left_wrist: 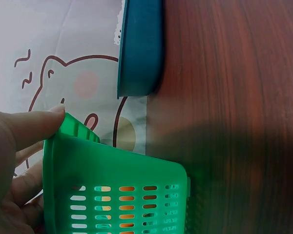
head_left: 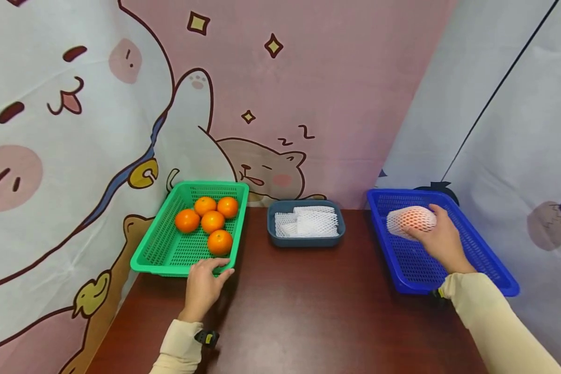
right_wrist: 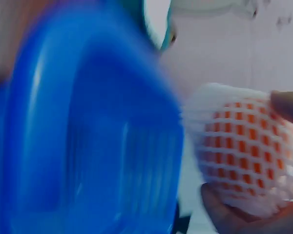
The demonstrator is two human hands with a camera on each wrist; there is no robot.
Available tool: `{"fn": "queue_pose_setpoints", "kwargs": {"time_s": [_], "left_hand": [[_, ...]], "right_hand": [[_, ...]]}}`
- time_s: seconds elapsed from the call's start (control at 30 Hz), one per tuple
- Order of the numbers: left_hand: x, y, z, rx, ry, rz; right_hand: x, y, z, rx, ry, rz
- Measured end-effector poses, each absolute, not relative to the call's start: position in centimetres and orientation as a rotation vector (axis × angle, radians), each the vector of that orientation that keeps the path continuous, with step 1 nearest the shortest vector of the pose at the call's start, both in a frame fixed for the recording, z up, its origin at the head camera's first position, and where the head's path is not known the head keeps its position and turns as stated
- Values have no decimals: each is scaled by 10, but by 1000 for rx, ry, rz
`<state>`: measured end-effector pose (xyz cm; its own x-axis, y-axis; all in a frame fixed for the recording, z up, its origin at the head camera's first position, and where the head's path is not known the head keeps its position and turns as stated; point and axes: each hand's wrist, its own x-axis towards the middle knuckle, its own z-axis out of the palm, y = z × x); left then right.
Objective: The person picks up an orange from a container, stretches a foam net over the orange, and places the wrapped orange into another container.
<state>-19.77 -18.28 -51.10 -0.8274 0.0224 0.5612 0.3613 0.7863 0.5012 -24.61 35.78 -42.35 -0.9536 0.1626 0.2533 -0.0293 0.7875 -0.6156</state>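
My right hand (head_left: 443, 243) grips an orange in a white foam net sleeve (head_left: 413, 219), held over the blue basket (head_left: 387, 254). In the right wrist view the netted orange (right_wrist: 244, 151) sits between thumb and fingers, its orange skin showing through the mesh. At the front right corner of the green basket (head_left: 168, 269), my left hand (head_left: 202, 288) holds the rim. The left wrist view has the thumb on that green rim (left_wrist: 50, 180) with the other fingers behind it. Several bare oranges (head_left: 212, 222) lie inside the green basket.
Between the two baskets, a dark blue-grey tray (head_left: 306, 242) with white foam net sleeves (head_left: 317, 222) stands against the back wall. The brown table (head_left: 318, 306) stretches in front of it. Cartoon-printed cloth (head_left: 336, 93) encloses the back and sides.
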Motion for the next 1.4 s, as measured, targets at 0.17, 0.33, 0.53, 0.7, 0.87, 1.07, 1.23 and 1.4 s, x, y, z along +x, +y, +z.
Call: {"fn": "queue_pose_setpoints", "kwargs": {"time_s": [0.17,0.33,0.53,0.7,0.87,1.07,1.23,1.4], "left_hand": [[-198,-183,-511,-289,-2436,-838],[-197,-183,-511,-292,-2429,-845],[-198,-182,-511,-285,-2430,-850],[-198,-181,-511,-275,-2439,-856],[-197,-182,-509,-261,-2451,-855],[-196,-182,-509,-252,-2461,-861],[-197,-182,-510,-254,-2455,-859],[-198,-182,-511,-256,-2447,-851]], "right_hand": [[-244,394,-444,-169,-3008,891],[-240,400,-462,-136,-3206,900],[-242,400,-476,-67,-3281,883],[-242,401,-473,-45,-3304,850],[-241,402,-469,-32,-3314,872],[-239,407,-468,-46,-3347,940],[-238,414,-469,-60,-3342,923],[-240,421,-470,-74,-3346,909]]}}
